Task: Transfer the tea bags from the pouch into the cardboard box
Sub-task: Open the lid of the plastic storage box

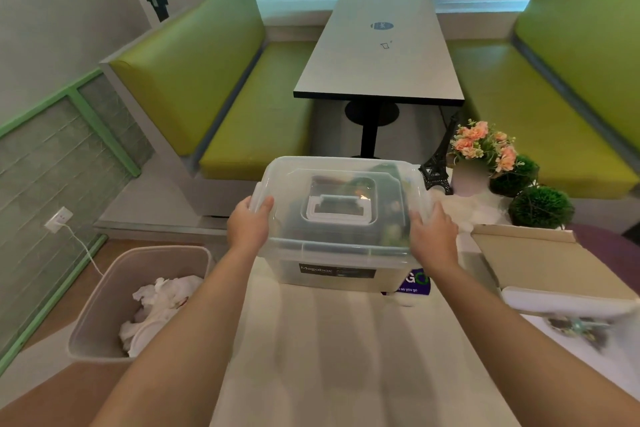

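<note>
Head view: lidded storage tub held at both ends

Left hand (250,222) and right hand (433,231) are gripping opposite ends of the clear plastic lidded storage tub (341,218), fingers curled over its rim, the white handle between them. Right of the right hand, the flat brown cardboard box (540,263) is lying open. No pouch is plainly identifiable; dark contents are showing through the lid. Judged step: preparatory, tub being handled. Next move likely calls for unlatching the lid.
</note>
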Available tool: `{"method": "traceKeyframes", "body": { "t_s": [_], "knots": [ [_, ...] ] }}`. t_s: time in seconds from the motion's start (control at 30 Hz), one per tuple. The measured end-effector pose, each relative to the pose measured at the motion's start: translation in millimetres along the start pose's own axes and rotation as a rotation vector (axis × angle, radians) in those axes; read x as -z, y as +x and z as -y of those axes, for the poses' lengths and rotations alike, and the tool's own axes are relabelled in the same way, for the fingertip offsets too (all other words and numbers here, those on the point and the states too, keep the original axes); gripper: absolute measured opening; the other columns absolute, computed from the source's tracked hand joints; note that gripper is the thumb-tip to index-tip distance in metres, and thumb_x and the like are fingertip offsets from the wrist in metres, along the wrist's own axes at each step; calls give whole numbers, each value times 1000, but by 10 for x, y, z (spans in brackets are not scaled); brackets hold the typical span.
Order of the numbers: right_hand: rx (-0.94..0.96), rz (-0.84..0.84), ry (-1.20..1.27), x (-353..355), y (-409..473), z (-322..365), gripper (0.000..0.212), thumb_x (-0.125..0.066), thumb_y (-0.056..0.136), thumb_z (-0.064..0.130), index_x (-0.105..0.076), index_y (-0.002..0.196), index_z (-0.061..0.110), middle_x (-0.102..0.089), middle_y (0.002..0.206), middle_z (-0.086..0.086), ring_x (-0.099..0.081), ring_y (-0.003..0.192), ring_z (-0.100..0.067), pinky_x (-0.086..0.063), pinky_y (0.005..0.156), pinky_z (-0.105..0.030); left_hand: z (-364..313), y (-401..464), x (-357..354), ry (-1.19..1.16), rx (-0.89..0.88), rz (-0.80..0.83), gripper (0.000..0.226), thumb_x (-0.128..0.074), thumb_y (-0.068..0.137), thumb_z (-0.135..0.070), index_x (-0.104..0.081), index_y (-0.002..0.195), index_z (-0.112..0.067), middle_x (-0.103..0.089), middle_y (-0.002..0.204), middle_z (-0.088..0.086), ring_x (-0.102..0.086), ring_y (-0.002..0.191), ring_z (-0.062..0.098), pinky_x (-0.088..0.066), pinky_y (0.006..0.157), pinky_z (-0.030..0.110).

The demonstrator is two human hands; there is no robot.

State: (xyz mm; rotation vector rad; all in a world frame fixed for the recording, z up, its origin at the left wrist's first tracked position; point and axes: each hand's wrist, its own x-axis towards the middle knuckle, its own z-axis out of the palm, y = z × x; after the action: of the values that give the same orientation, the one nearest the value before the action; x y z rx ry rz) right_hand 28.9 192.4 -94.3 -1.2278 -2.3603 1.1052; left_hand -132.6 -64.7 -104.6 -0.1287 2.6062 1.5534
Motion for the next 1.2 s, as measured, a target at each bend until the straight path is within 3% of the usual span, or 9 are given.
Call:
{"method": "traceKeyframes", "body": {
  "t_s": [0.13, 0.27, 0.4, 0.5, 0.67, 0.8, 0.97, 1.1, 1.2],
  "knots": [
    [-39, 18, 102, 31, 14, 24, 44, -42, 100, 35, -45, 134, 5, -50, 133, -19, -39, 127, -35, -35, 104, -48, -44, -42, 8, 65, -46, -12, 30, -52, 97, -49, -64, 106, -23, -69, 98, 1, -65, 91, 27, -55, 86, 49],
    [-18, 8, 48, 109, 9, 46, 44, -45, 100, 36, -48, 132, 6, -49, 131, -19, -37, 125, -34, -32, 103, -44, -125, -135, 30, 91, -100, -41, 35, -49, 100, -46, -63, 120, -20, -68, 105, 3, -64, 96, 27, -52, 83, 41],
    [18, -59, 50, 227, -51, 43, 50, -52, 96, 35, -45, 140, 11, -43, 135, -16, -31, 126, -31, -31, 101, -39, -129, -237, 45, 37, -157, -69, 40, -49, 101, -44, -58, 131, -20, -64, 114, 2, -58, 114, 29, -50, 93, 44],
    [23, -92, 184, 314, -169, -10, 53, -61, 90, 29, -47, 139, 14, -43, 131, -12, -34, 124, -29, -35, 102, -43, -67, -363, 68, -22, -145, -97, 43, -53, 100, -38, -54, 138, -17, -56, 119, 5, -44, 129, 29, -45, 103, 47],
    [47, -133, 398, 407, -468, -220, 55, -73, 77, 21, -48, 126, 20, -50, 114, -2, -51, 110, -26, -49, 93, -45, 175, -605, 165, -135, -125, -97, 49, -60, 94, -34, -50, 140, -20, -60, 130, 4, -53, 124, 29, -46, 104, 54],
    [101, -105, 460, 423, -768, -396, 51, -74, 78, 22, -42, 116, 30, -52, 115, -7, -55, 102, -25, -50, 75, -31, 284, -916, 305, -269, -111, -59, 55, -66, 92, -32, -46, 143, -21, -60, 133, 0, -60, 119, 21, -51, 101, 44],
    [67, -44, 519, 436, -1191, -673, 49, -76, 82, 32, -41, 116, 22, -53, 107, -7, -55, 87, -18, -48, 70, -27, 500, -1416, 430, -341, -81, -32, 45, -66, 96, -24, -43, 135, -17, -58, 116, -8, -60, 102, 6, -49, 79, 13],
    [32, -33, 507, 408, -1435, -910, 48, -76, 83, 25, -40, 114, 17, -48, 95, 2, -50, 76, -7, -41, 62, -19, 755, -1635, 470, -327, -21, -22, 52, -67, 95, -17, -42, 138, -4, -56, 125, 4, -57, 110, 15, -47, 78, 11],
    [-6, -9, 501, 341, -1570, -1111, 46, -75, 84, 20, -40, 113, 17, -46, 90, 4, -48, 72, -5, -40, 60, -15, 979, -1782, 470, -306, 66, 19, 56, -69, 94, -18, -41, 141, -4, -55, 129, 6, -57, 114, 19, -48, 88, 22]
  ]
}}
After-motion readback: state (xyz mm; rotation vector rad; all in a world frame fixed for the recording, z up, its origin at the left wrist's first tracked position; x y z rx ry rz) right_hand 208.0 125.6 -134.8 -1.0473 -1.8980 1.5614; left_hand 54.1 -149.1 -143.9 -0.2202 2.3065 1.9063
